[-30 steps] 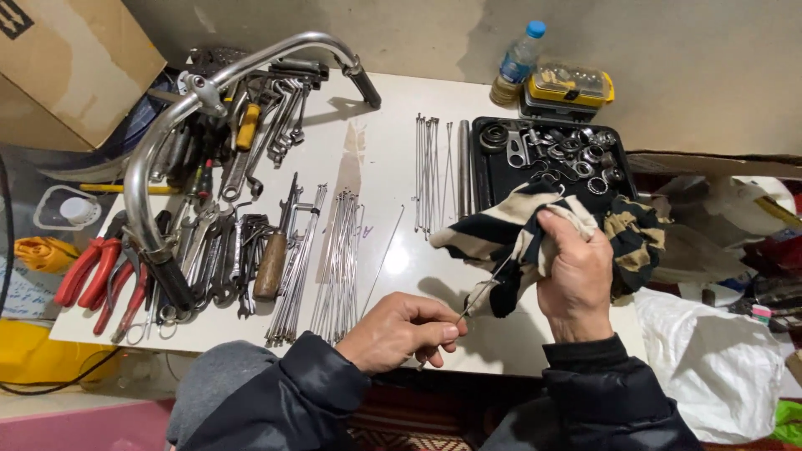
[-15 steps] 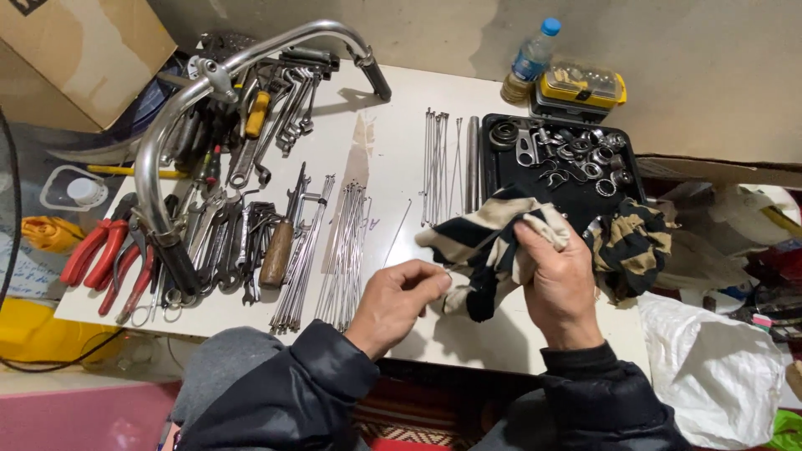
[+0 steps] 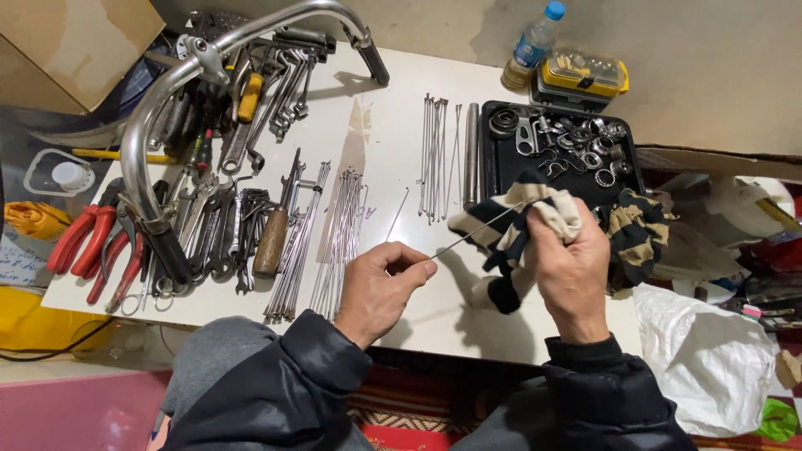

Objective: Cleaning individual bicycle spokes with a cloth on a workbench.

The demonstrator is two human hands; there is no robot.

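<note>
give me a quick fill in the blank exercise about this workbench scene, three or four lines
1. The left hand pinches one end of a thin metal ____.
2. The right hand grips a striped ____ around that spoke.
3. The pliers at the table's left edge have ____ handles.
4. The black tray of small metal parts lies just in front of a ____ case.

Missing words: spoke; rag; red; yellow

Both bare hands, left hand (image 3: 380, 286) and right hand (image 3: 573, 271), emerge from dark, puffy, quilted jacket sleeves (image 3: 284, 392).
</note>
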